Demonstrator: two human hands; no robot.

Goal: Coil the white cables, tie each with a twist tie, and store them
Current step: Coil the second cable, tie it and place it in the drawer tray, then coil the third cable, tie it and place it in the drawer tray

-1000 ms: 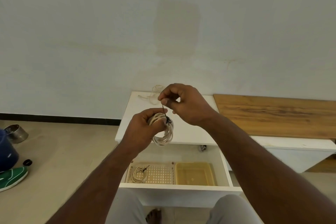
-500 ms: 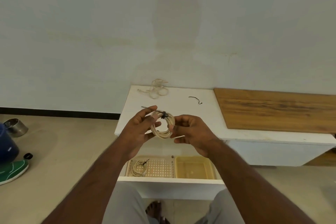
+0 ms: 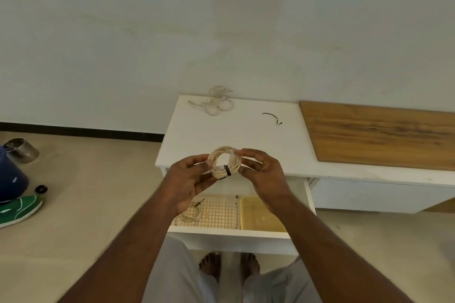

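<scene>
Nearest the person, the open drawer (image 3: 231,233) holds a perforated tray (image 3: 219,214) with one tied coil (image 3: 191,213) and a yellow bin (image 3: 261,216) beside it; room remains on the tray directly below the hands. The left hand (image 3: 189,179) and right hand (image 3: 263,174) are each closed on opposite sides of the coiled cable (image 3: 225,165), where a second ago the right was still twisting the black tie (image 3: 227,170); the tie now wraps snug, so this coil looks ready for storing. Farther back on the white cabinet top (image 3: 197,135), a spare tie (image 3: 272,118) and a loose cable (image 3: 214,102) near the wall edge are yet undone.
</scene>
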